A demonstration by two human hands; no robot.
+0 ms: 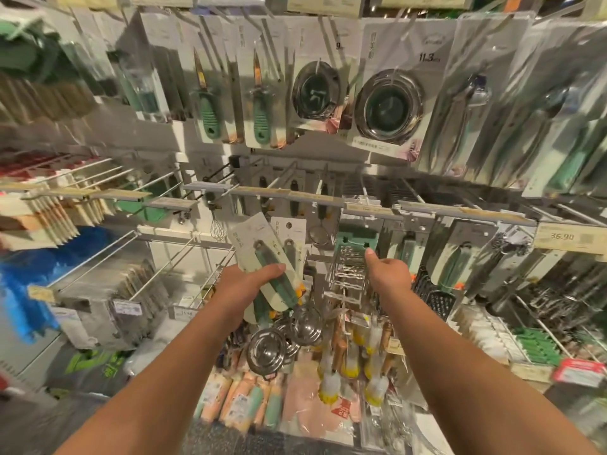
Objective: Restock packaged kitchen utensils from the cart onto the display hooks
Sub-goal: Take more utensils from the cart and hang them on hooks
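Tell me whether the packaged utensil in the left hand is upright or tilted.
Tilted: the packaged utensil leans top-left in the left hand.

Shop aisle: hooked utensil packs (387, 103), price tags (562, 237).

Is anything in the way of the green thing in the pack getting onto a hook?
Nothing solid blocks it. The left hand holds the packaged utensil just below the hook rail; only open air lies between. The right hand reaches toward the grater beside it.

A carded utensil pack (267, 257) with a dark green handle tilts leftward in the left hand (244, 284), just below the display hooks (279, 182).
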